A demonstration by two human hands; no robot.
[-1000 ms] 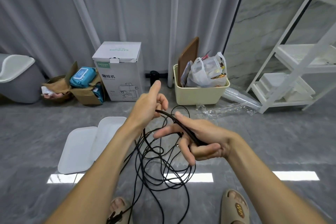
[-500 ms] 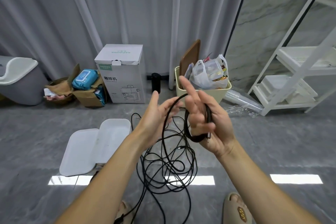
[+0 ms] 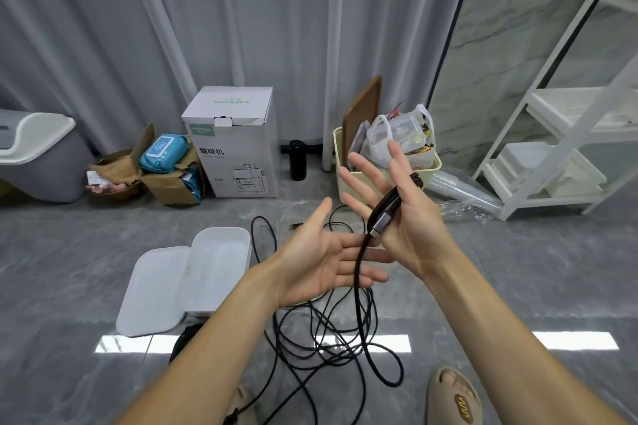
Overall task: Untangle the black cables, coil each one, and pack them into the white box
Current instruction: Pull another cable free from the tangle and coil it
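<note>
A black cable [image 3: 359, 272] climbs from the tangle [image 3: 331, 338] on the floor [image 3: 69, 269] and wraps round the right hand [image 3: 400, 214], its plug [image 3: 381, 221] lying against the palm, probably pinned by the thumb, though that's hard to see. Fingers spread to serve as a spool. The left hand [image 3: 324, 255] lies flat and loose under the strand, feeding it. The white box [image 3: 188, 278] sits open just left, ready.

A coffee-machine carton [image 3: 234, 145], a cream bin [image 3: 379, 183] of bags and a white shelf rack [image 3: 566, 134] line the curtain [image 3: 241, 28]
</note>
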